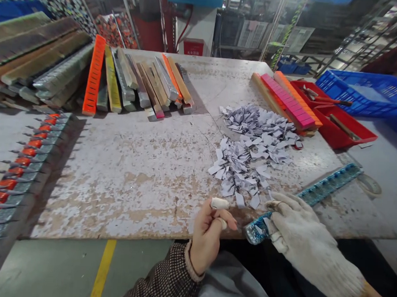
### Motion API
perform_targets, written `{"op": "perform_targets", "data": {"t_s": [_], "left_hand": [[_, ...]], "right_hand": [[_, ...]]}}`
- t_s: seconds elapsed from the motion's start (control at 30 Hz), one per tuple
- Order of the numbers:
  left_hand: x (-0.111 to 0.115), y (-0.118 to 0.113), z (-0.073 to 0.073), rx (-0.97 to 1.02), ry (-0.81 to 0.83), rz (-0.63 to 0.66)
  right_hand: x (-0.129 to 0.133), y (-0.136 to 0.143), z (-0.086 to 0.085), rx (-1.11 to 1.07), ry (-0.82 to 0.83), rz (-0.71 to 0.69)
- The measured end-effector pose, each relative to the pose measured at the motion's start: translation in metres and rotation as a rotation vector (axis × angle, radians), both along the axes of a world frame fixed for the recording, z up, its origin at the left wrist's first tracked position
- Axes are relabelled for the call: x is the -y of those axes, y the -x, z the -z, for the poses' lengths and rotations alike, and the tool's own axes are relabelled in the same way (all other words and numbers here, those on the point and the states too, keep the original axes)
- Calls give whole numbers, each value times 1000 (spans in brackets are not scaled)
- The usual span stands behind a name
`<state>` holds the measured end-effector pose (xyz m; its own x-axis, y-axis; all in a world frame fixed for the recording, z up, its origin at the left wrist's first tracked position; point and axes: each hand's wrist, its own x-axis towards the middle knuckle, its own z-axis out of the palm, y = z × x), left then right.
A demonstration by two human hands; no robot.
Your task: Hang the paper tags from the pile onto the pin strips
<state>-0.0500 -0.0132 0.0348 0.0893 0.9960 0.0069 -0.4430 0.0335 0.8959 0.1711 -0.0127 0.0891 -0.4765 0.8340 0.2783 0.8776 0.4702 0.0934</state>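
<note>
Right hand (300, 242), gloved, is gripping the near end of a blue glittery strip (316, 192); its long axis is running up-right, away from the fingers. Left hand (209, 233), taped fingertips loosely curled and holding nothing, is hovering just left of that end. White paper tags (252, 147) are lying just beyond both, left hand nearer.

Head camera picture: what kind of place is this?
Probably a factory workshop. A worn worktable holds rows of long strips and a heap of paper tags, with blue crates and metal racks behind.
</note>
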Motion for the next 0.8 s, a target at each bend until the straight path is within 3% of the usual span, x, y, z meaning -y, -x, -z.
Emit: {"op": "perform_targets", "data": {"t_s": [0.2,0.37,0.43,0.57,0.8], "left_hand": [[-3,-1,-2,-287,-105,63],[10,-10,-5,-737,-519,180],[14,-16,-2,-863,-595,236],[18,-24,5,-904,-591,206],[12,-27,11,-948,-770,53]], "right_hand": [[-3,-3,2,-61,87,-51],[-3,-12,2,-90,146,-64],[-1,-13,3,-73,116,-42],[2,-14,9,-81,124,-6],[7,-24,26,-154,161,66]]}}
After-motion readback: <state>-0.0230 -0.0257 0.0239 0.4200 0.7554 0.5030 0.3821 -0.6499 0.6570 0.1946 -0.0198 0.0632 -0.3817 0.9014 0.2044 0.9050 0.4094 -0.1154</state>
